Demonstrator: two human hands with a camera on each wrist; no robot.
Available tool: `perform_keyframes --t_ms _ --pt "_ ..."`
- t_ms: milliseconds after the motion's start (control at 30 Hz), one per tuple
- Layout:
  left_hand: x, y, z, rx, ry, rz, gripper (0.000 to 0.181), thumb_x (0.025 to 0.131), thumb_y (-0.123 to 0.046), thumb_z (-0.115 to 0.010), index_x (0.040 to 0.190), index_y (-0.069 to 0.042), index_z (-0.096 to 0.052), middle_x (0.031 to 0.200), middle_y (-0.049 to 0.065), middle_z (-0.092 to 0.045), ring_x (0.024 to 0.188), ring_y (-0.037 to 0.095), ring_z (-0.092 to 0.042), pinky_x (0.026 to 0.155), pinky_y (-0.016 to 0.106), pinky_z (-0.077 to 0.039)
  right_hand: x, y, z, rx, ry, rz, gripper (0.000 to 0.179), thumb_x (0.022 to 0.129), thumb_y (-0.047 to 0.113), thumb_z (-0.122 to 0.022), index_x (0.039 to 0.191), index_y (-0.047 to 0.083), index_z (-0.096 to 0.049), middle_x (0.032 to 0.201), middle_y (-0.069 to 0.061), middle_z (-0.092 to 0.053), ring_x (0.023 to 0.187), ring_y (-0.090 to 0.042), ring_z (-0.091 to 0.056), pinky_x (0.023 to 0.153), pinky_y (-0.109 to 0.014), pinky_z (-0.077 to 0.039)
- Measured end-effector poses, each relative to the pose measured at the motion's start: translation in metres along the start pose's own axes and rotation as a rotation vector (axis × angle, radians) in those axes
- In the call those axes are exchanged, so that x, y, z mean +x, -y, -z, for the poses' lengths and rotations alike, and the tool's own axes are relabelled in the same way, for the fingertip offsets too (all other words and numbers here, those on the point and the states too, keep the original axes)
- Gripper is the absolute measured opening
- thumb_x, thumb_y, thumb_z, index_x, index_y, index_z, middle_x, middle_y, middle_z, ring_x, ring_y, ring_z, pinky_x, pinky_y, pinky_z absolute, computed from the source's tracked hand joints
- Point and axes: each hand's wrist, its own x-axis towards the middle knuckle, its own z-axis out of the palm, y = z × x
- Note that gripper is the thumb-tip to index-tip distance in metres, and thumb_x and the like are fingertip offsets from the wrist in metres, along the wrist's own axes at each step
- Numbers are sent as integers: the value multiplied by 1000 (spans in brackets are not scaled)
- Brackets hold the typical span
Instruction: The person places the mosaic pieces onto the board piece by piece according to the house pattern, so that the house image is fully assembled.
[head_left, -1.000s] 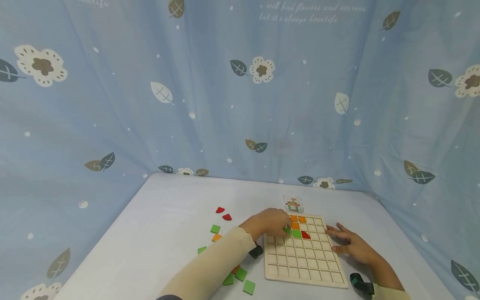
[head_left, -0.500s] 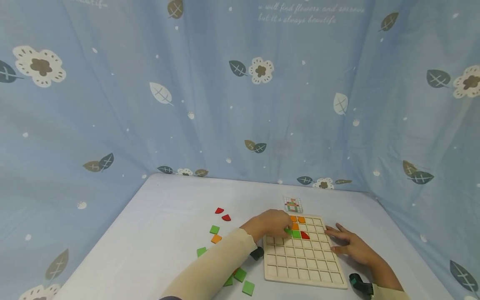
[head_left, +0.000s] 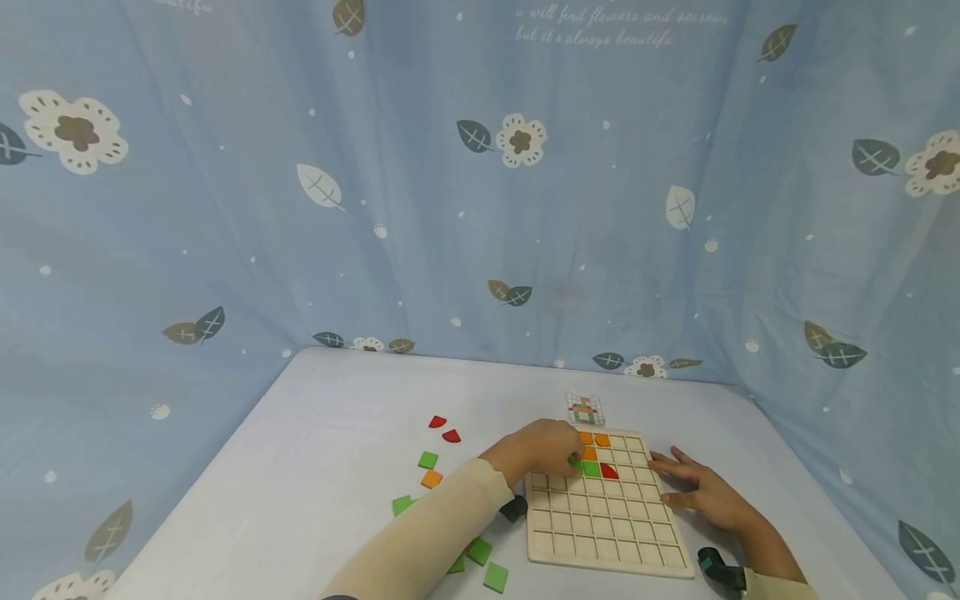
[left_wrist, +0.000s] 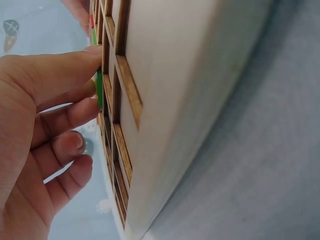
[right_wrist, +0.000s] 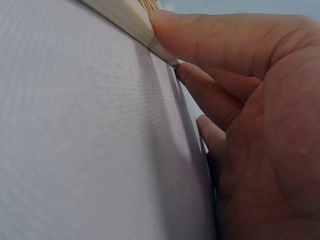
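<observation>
Pinching a green tile [left_wrist: 99,92] edge-on, the left hand [head_left: 546,447] reaches over the left part of a wooden grid board [head_left: 609,527]. The tile sits between the thumb tip and the nearest fingers, at the board's surface; whether it is fully down in a cell cannot be told. The remaining 2 fingers curl loosely, apart from it. The right hand [head_left: 701,492] has its fingers spread wide along the board's right edge, thumb touching the rim.

From the head view, the left hand covers the cells beneath it, and the sleeve [head_left: 427,525] hides part of the loose pieces, leaving 1 green piece [head_left: 456,565] only partly in sight. The right wrist view cuts the board down to a small section of its edge. The drawing on the card [head_left: 585,408] beyond the board is too small to read.

The board's cells hold a green square [head_left: 592,469] just beside the pinched tile, a red quarter-round [head_left: 609,472] next to that, an orange square [head_left: 589,453] behind the green square, and 2 rounded orange pieces [head_left: 602,440] farther back. On the counter [head_left: 345,450] lie 2 red quarter-rounds [head_left: 452,436].
</observation>
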Motion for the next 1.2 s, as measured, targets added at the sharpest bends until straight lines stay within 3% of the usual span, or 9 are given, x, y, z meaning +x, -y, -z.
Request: perform_keyframes --t_ms 133,267,467,633,833,1033,1200 --pt "0 1 -1 2 3 4 14 87 -40 -73 83 -26 -69 73 -15 -55 65 4 -46 61 21 -40 -1 2 0 -1 0 0 71 72 30 -81 133 3 -59 150 -22 -33 140 -52 -6 100 -75 -6" --pt "-3 4 0 -17 -8 -10 15 87 -40 -72 95 -27 -74 83 -17 -60 70 0 -50 67 20 -43 -3 4 2 -27 3 0 72 72 32 -80 134 3 -58 151 -25 -30 138 -55 -9 99 -75 -9" --pt "-21 14 9 24 -39 -54 12 89 -37 -71 90 -25 -72 80 -15 -57 69 1 -49 62 19 -42 -5 4 5 -45 15 22 69 74 32 -79 134 4 -58 151 -25 -31 138 -55 -10 97 -77 -10" --pt "-41 21 16 57 -41 -32 11 89 -34 -71 95 -25 -74 81 -16 -58 69 0 -49 64 19 -43 -2 2 5 -17 22 25 67 75 31 -79 134 4 -59 150 -23 -33 139 -54 -8 97 -76 -9" --pt "-66 21 22 51 10 8 15 88 -32 -72 102 -26 -75 87 -17 -62 75 0 -52 69 20 -45 0 -1 2 -1 23 15 68 74 32 -79 133 4 -59 150 -22 -34 140 -52 -6 98 -76 -6" --pt "-92 21 24 -39 92 44 23 85 -12 -75 101 -28 -76 90 -19 -64 81 -1 -54 78 21 -47 0 -1 1 -7 19 17 69 73 34 -79 133 5 -60 149 -21 -36 140 -53 -6 98 -76 -6" --pt "-104 22 25 -102 132 71 33 83 -2 -74 99 -31 -77 95 -21 -65 87 -1 -55 83 23 -47 -1 -1 2 -26 9 15 69 73 35 -79 132 5 -60 149 -21 -36 140 -53 -8 98 -76 -7"
